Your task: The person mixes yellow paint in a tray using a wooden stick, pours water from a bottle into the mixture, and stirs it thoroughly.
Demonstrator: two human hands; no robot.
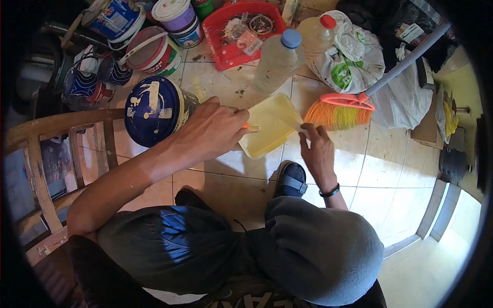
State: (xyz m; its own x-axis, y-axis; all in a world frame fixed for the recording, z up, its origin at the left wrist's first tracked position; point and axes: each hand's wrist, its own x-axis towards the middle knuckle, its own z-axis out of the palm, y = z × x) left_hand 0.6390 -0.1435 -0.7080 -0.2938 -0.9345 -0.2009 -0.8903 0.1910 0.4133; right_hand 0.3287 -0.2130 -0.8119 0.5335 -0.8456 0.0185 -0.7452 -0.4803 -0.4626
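Observation:
A shallow tray (271, 134) coated in pale yellow stands on the tiles in front of me, tilted a little. From its left side reaches my left hand (221, 126), closed around a small tool (250, 129) with an orange part and a pale tip, held over the tray; the rest of it is hidden in the fist, so its kind is unclear. My right hand (319, 156) pinches the tray's right edge between thumb and fingers. Close by my left forearm is a tub (151, 110) with a dark blue, paint-spattered lid.
Beyond the tray stand a blue-capped bottle (280, 60) and a red-capped bottle (316, 36). A red dustpan (221, 51) holds debris. An orange broom (341, 108) leans at right beside plastic bags (354, 51). Paint buckets (154, 51) crowd the far left, near a wooden chair (49, 190).

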